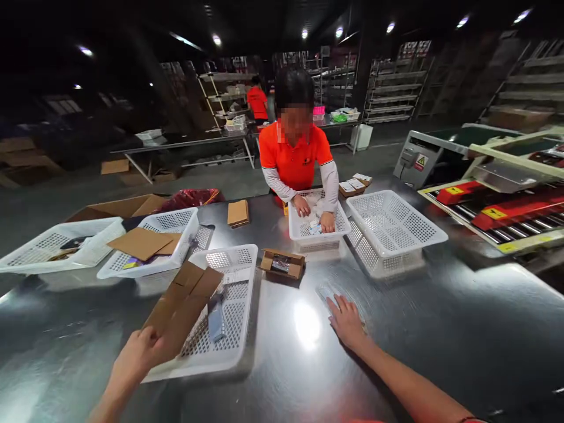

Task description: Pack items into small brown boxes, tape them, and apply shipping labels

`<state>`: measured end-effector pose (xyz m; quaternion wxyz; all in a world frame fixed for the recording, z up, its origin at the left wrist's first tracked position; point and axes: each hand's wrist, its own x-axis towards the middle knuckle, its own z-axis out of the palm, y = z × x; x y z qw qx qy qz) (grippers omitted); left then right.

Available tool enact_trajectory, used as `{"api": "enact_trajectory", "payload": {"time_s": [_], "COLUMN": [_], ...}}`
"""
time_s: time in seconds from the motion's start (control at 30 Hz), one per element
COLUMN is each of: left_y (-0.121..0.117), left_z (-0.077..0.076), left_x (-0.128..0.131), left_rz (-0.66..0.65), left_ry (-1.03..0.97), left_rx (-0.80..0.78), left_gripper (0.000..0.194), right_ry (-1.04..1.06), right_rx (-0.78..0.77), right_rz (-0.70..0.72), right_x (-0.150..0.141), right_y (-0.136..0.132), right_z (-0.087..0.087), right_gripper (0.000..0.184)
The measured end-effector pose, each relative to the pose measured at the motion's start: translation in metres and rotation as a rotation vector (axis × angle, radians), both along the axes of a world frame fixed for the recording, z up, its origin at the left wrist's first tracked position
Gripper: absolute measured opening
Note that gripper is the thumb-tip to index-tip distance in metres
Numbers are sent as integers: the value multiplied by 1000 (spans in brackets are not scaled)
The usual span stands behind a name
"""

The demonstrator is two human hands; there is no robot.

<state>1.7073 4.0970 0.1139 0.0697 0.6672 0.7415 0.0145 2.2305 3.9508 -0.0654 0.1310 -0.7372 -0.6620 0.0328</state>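
My left hand [140, 353] pinches a brown flattened cardboard box [183, 305] by its near end, tilted above a white perforated basket [249, 305]. A small blue-grey box [215, 320] lies inside that basket, with a paper under the cardboard's far edge partly hidden. My right hand [347, 320] rests palm down on the metal table, fingers spread, over what looks like a clear plastic bag [326, 290]. Left of and beyond that hand stands an open small cardboard box [282, 265] with something dark and shiny in it.
Across the table [304, 376], a person in an orange shirt [295, 155] reaches into a white basket [319, 239]. Another basket [396, 226] stands right of it. More baskets [147, 267] and a stack of cardboard [238, 212] lie left. A roller conveyor [497, 217] is at far right.
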Motion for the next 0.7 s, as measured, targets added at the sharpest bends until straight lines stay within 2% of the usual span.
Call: {"api": "enact_trajectory", "payload": {"time_s": [0.07,0.13,0.2,0.27,0.33,0.43,0.47,0.53,0.57,0.63,0.7], "left_y": [-13,-33,-61,-95,-131,-175,-185,-200,-206,-219,-233], "left_z": [15,38,57,62,46,-5,-24,-54,-64,-73,-74], "left_x": [8,26,56,96,143,208,223,241,243,242,239], "left_rz": [28,117,166,115,-47,-238,-245,-216,-175,-66,82], "left_ry": [-27,-66,-141,-237,-361,-499,-518,-569,-608,-745,-941], "left_rx": [18,66,159,216,160,62,43,36,37,15,-48], "left_gripper": [18,19,24,27,28,24,23,24,26,31,42], "right_ry": [-17,-5,58,226,488,847,911,957,955,943,941], "right_rx": [-84,-136,-105,-13,99,186,171,101,68,41,35], "right_rz": [44,16,-38,-24,71,249,287,315,312,292,270], "right_x": [4,14,24,21,3,-38,-49,-63,-64,-60,-53], "right_y": [-2,-2,4,15,27,40,42,44,43,38,35], "right_z": [4,9,20,39,61,86,90,89,86,80,74], "right_gripper": [64,71,66,56,59,73,76,79,79,82,86]}}
